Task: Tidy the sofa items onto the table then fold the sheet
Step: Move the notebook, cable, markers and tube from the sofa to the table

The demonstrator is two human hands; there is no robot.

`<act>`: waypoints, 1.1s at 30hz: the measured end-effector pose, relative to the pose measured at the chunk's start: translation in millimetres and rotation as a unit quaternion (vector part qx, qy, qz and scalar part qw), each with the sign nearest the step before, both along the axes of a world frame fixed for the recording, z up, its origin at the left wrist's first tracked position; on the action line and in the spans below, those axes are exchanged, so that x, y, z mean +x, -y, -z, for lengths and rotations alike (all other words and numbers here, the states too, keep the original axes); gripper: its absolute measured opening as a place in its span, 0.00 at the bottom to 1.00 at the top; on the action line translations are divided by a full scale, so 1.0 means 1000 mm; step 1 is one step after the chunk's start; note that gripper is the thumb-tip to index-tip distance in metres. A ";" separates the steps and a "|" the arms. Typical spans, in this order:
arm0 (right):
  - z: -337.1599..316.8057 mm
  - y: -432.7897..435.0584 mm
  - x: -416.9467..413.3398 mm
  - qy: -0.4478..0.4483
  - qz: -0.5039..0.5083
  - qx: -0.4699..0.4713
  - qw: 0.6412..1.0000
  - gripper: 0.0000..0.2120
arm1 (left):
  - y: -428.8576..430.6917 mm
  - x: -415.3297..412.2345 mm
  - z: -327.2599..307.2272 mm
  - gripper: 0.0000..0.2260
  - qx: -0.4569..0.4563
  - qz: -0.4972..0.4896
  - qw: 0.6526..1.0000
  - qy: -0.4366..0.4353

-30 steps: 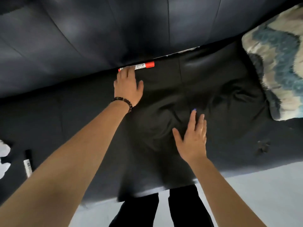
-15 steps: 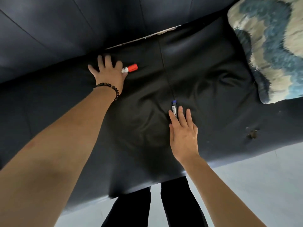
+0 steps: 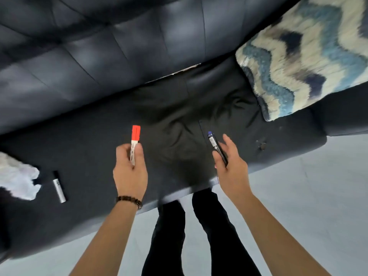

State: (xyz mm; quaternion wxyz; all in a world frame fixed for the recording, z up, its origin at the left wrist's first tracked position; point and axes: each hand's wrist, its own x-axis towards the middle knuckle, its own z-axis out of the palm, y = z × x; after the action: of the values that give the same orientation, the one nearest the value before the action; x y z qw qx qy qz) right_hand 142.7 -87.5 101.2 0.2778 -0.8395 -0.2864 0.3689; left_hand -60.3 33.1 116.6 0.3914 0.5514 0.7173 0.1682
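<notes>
My left hand [image 3: 130,172] pinches a white marker with a red cap [image 3: 135,140], lifted above the seat of the dark sofa [image 3: 89,136]. My right hand [image 3: 230,166] holds a dark pen with a blue tip [image 3: 216,146] between thumb and fingers, also above the seat. A third marker, silver with a black cap [image 3: 59,186], lies on the seat to the left. Beside it at the left edge is a crumpled white sheet [image 3: 17,176], only partly in view.
A blue and cream patterned cushion [image 3: 304,56] leans at the sofa's right end. The sofa backrest [image 3: 119,46] fills the top of the view. Pale floor [image 3: 298,196] runs along the sofa's front edge, where my dark-trousered legs [image 3: 189,236] stand.
Both hands lay flat on the seat over the red-capped marker and the blue-tipped pen. Now each hand has picked its item up and drawn back toward me.
</notes>
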 end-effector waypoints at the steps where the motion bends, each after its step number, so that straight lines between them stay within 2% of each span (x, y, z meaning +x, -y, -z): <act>1: -0.031 0.005 0.002 -0.002 0.019 0.019 1.000 0.23 | 0.005 -0.004 -0.034 0.03 -0.015 -0.022 0.999 0.033; 2: -0.063 0.009 0.004 -0.001 0.042 0.039 0.998 0.22 | 0.008 -0.009 -0.070 0.01 -0.027 -0.042 0.997 0.064; 6: -0.192 0.027 0.011 -0.024 0.153 0.108 0.982 0.19 | 0.020 -0.029 -0.206 0.09 0.000 -0.040 0.988 0.147; 10: -0.292 0.048 0.010 -0.031 0.170 0.201 0.964 0.18 | 0.033 -0.050 -0.309 0.15 0.123 -0.009 0.969 0.213; 12: -0.324 0.064 0.002 -0.007 0.156 0.235 0.959 0.20 | 0.038 -0.065 -0.343 0.18 0.187 0.005 0.955 0.231; 14: -0.347 0.079 -0.008 0.033 0.147 0.263 0.953 0.17 | 0.039 -0.080 -0.368 0.19 0.259 0.023 0.934 0.244; 16: -0.362 0.097 -0.023 0.075 0.146 0.264 0.950 0.14 | 0.041 -0.099 -0.382 0.17 0.305 0.048 0.921 0.238; 18: -0.373 0.116 -0.044 0.094 0.170 0.258 0.946 0.13 | 0.042 -0.118 -0.386 0.16 0.313 0.071 0.917 0.236; 24: -0.375 0.192 -0.128 0.114 0.308 0.183 0.927 0.15 | 0.055 -0.143 -0.361 0.18 0.219 0.186 0.922 0.260; 28: -0.379 0.267 -0.173 0.161 0.401 0.146 0.890 0.15 | 0.089 -0.116 -0.340 0.15 0.155 0.286 0.912 0.251; 30: -0.385 0.310 -0.186 0.183 0.460 0.136 0.858 0.15 | 0.111 -0.096 -0.342 0.12 0.141 0.333 0.897 0.255; 33: -0.389 0.372 -0.199 0.218 0.527 0.126 0.811 0.15 | 0.145 -0.063 -0.351 0.14 0.125 0.394 0.870 0.269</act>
State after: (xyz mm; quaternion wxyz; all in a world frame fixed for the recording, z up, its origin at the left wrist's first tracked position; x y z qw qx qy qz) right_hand -56.1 -459.9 490.1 0.4632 -0.8777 0.1033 -0.0664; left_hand -123.5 -112.2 467.4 0.5304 0.7663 0.2805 0.2298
